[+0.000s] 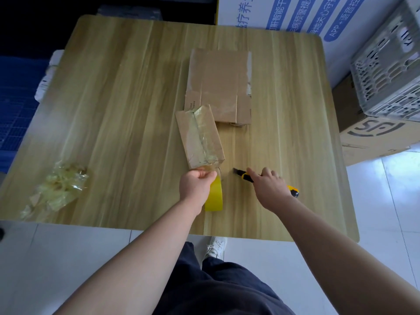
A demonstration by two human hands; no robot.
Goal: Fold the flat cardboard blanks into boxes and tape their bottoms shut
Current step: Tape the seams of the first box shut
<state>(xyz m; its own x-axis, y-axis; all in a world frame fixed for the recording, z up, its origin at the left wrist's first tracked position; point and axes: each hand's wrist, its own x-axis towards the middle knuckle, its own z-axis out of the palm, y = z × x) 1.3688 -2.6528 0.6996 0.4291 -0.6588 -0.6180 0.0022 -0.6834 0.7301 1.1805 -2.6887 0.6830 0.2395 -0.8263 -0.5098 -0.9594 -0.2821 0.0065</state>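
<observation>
With the box (200, 137) near the middle of the table's (113, 87) near edge, the left hand (197, 185), gripping the tape roll (214, 198) at its end, should keep the strip taut while the right hand (269, 187), clasping the knife (246, 176), cuts close to the cardboard, away from fingers.
</observation>
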